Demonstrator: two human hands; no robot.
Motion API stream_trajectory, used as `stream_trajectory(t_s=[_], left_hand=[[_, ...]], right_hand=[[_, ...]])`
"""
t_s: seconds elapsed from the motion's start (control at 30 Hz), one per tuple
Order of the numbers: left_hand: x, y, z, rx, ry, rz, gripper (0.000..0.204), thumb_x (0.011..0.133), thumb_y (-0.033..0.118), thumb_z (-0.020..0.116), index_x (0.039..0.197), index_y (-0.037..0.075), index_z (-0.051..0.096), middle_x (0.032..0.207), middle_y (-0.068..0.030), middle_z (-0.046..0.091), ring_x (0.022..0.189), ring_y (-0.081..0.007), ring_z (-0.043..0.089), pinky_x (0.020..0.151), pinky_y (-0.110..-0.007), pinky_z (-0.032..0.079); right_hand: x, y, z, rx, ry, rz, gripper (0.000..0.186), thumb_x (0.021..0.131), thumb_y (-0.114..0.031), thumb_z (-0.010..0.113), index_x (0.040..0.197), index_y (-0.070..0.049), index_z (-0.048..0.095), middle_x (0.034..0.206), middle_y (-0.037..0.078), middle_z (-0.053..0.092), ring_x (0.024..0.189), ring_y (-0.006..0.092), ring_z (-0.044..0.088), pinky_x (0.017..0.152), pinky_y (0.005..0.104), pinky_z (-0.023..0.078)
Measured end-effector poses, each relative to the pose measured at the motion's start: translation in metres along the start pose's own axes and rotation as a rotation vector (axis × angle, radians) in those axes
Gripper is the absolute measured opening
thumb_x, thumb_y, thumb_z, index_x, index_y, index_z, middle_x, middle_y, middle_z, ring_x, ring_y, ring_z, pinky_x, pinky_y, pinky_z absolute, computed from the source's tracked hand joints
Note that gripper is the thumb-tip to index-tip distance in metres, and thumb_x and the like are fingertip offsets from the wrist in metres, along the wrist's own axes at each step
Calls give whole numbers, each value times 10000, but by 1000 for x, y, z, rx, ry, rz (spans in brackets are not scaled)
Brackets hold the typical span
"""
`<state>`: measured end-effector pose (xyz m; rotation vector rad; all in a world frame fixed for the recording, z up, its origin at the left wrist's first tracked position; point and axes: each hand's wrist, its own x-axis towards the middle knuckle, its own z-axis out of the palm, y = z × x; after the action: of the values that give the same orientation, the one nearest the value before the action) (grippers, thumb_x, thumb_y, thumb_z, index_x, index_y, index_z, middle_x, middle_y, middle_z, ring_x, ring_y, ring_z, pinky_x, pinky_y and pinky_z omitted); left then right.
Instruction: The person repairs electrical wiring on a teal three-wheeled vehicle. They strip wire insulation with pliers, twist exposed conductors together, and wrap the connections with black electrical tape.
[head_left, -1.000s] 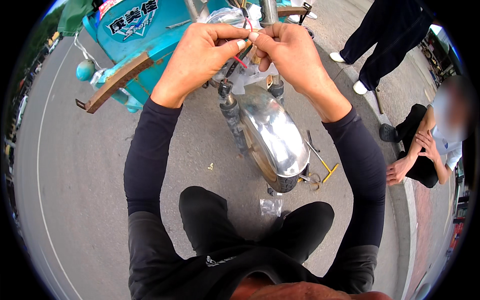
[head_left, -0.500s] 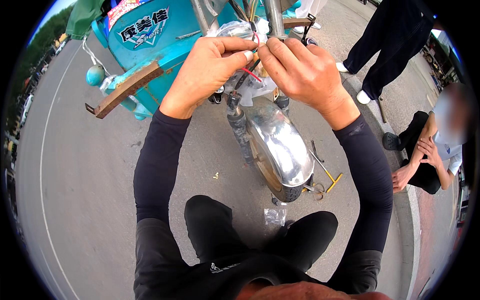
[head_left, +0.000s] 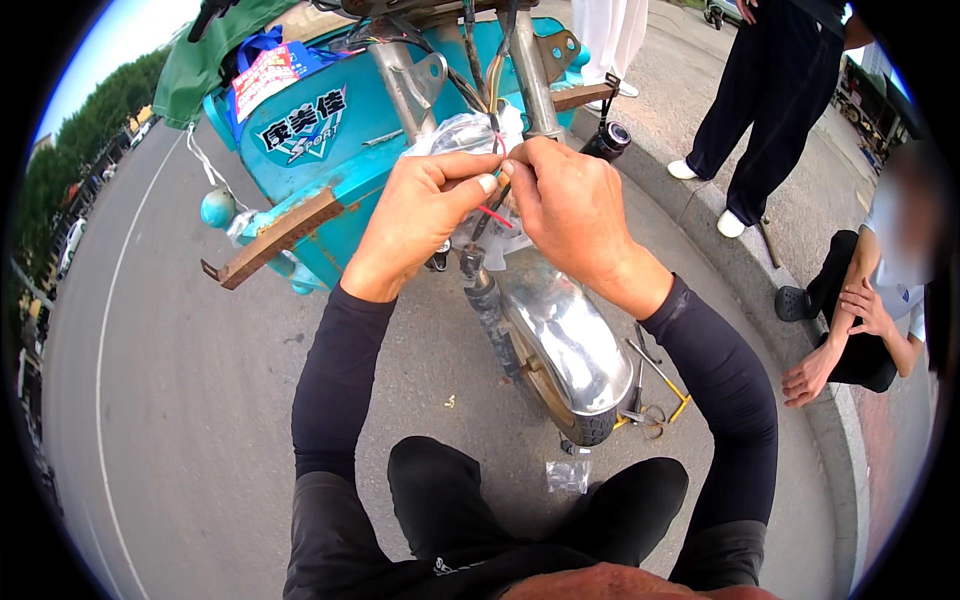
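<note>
In front of a turquoise three-wheeled vehicle, my two hands meet at fingertip height over its front fork. My left hand is closed in a pinch, thumb against forefinger, on a thin red wire; its loose end sticks out below the fingers. My right hand pinches the wiring at the same spot, fingertips nearly touching the left ones. The exact joint is hidden by the fingers. Above them a bundle of coloured wires hangs between the fork tubes. Clear plastic bagging lies behind my hands.
Below is the front wheel's shiny mudguard. Yellow-handled tools, scissors and a small clear packet lie on the ground. A rusty bracket juts out left. A person sits on the right kerb; others stand behind.
The view has tilted up, showing more of the fork and wires. My right hand has turned so its thumb shows, and the hands are closer together. Both still pinch the wiring.
</note>
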<state>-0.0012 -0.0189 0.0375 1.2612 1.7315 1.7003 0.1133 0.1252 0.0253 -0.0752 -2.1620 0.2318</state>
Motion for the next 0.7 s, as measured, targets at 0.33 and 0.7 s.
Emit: stream_trajectory(t_s=[0.33, 0.7], left_hand=[[-4, -1, 4, 3, 48, 22, 311, 944, 121, 659, 1224, -8, 703, 773, 34, 633, 624, -24, 471, 554, -200, 370], [1, 3, -3, -67, 17, -42, 330, 938, 110, 637, 1233, -26, 689, 772, 34, 642, 583, -15, 472, 486, -177, 354]], right_hand=[[2, -1, -6, 741, -187, 557, 213, 963, -209, 618, 853, -28, 637, 751, 40, 645, 592, 144, 647, 515, 295, 486], [13, 17, -21, -715, 188, -841, 147, 800, -247, 679, 801, -101, 660, 802, 17, 582, 697, 141, 610, 536, 265, 497]])
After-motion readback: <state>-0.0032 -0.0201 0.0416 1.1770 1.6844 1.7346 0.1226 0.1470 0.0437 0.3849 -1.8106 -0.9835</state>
